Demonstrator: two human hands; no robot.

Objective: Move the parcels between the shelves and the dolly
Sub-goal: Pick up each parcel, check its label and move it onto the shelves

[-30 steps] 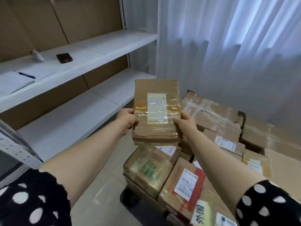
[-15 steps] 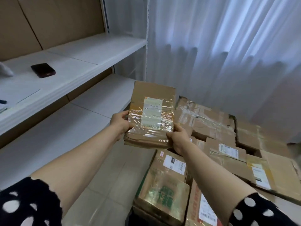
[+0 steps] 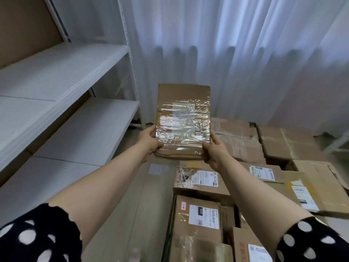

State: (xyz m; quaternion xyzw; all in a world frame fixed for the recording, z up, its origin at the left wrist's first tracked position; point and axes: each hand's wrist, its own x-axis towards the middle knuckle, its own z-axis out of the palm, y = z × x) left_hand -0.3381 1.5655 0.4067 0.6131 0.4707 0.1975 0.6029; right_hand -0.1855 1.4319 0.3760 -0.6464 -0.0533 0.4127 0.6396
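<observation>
I hold a flat brown cardboard parcel (image 3: 183,110), wrapped in clear tape over a pale label, out in front of me in the air. My left hand (image 3: 149,142) grips its lower left corner and my right hand (image 3: 214,150) grips its lower right corner. It hangs above the near end of a pile of brown parcels (image 3: 198,212) stacked low at the right; the dolly under them is hidden. White shelves (image 3: 62,72) run along the left, with a lower shelf board (image 3: 90,129) just left of the held parcel.
A white sheer curtain (image 3: 236,53) hangs behind the pile. The shelf's white upright post (image 3: 132,69) stands just left of the held parcel. Pale tiled floor (image 3: 132,205) lies between shelves and pile. A white frame (image 3: 338,140) shows at the far right.
The view has swung to the right, so the shelves slid left and the dark item on the upper shelf left the frame. The parcel stays in both hands, now held squarer and further forward.
</observation>
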